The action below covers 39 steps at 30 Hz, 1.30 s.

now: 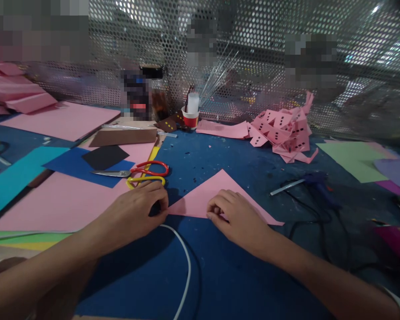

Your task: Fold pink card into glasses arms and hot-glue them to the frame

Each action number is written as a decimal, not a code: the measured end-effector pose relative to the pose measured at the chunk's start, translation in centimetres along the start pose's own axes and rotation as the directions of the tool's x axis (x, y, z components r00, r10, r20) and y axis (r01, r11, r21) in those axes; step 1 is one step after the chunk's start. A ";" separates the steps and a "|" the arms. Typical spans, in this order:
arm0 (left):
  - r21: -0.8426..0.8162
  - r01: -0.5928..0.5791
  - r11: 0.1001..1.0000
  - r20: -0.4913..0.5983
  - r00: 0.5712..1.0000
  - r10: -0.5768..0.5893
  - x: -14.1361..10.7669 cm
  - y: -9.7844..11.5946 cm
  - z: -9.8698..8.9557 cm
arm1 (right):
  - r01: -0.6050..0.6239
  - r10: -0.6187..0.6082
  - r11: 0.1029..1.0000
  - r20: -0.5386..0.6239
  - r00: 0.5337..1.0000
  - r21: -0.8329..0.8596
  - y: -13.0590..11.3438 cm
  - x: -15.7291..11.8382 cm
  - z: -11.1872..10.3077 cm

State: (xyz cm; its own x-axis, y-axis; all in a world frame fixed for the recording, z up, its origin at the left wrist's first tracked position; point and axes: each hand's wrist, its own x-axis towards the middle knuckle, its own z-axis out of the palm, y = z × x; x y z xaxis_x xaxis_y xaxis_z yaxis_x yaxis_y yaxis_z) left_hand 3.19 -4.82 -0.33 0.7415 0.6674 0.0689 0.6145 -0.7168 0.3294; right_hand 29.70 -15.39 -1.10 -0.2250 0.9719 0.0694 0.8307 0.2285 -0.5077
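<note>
Lying under right grip (pixel 233 218): pink triangle (pixel 199 200)

Across the blue counter (pixel 233 271) before you, scissors (pixel 129 173) with red and yellow handles lie at your left, blades over a blue sheet (pixel 70 164). On your right you have a dark glue gun (pixel 315 180) near a pale green sheet (pixel 350 160). Farther back, you face a red-and-white cup (pixel 190 120), marked pink strips (pixel 283 133) heaped together, and a perforated screen (pixel 253 66).

Pink triangle (pixel 220 184) = matt, smooth paper; scissors (pixel 124 174) = metal blades w/ glossy plastic hndls.
</note>
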 end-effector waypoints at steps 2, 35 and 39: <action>0.006 0.002 1.000 0.003 1.000 -0.002 0.0 0.0 -0.1 | 0.000 0.000 1.000 0.001 1.000 -0.001 0.0 0.0 0.0; -0.147 -0.067 0.987 -0.117 0.992 0.050 0.6 2.8 2.1 | 0.029 -0.029 0.999 -0.015 0.999 -0.039 0.1 0.1 0.0; -0.091 -0.072 0.993 -0.132 0.989 0.060 1.0 3.4 2.3 | 0.030 -0.031 0.999 -0.018 0.999 -0.045 0.1 0.1 0.1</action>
State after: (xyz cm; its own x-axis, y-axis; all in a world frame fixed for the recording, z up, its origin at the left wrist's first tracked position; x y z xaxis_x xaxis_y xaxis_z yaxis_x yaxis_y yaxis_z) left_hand 6.67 -7.04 -1.36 0.7352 0.6439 0.2119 0.5323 -0.7420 0.4076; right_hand 29.70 -15.23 -1.21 -0.2413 0.9652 0.1007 0.8458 0.2601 -0.4658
